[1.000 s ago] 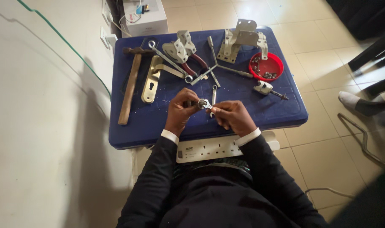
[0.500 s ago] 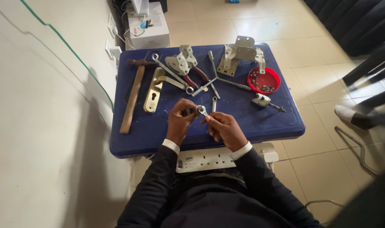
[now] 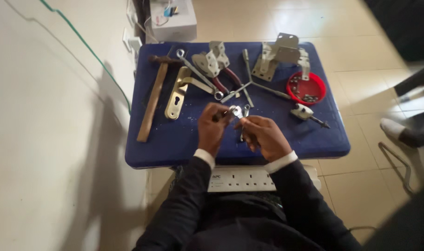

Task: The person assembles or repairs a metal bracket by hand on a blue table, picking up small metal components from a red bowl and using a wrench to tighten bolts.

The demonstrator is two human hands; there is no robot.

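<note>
Over the front middle of a blue table (image 3: 175, 139), my left hand (image 3: 213, 126) and my right hand (image 3: 264, 135) meet on a small silver metal fitting (image 3: 236, 110). Both pinch it between fingertips, the left from the left side, the right from below and the right. A short metal pin or screw (image 3: 242, 135) hangs under the right fingers. Just beyond the hands lie a three-armed metal wrench (image 3: 247, 83), red-handled pliers (image 3: 230, 79) and a ring spanner (image 3: 198, 73).
A wooden-handled hammer (image 3: 151, 100) and a brass door-handle plate (image 3: 177, 95) lie at the left. Metal brackets (image 3: 279, 58) and a red bowl of small parts (image 3: 306, 87) sit at the back right. A white power strip (image 3: 242, 179) rests on my lap. Someone's shoe (image 3: 398, 130) is at right.
The view has shifted slightly and the hands sit a little further right in it. Both hands stay closed on the small fitting, with their fingers working it.
</note>
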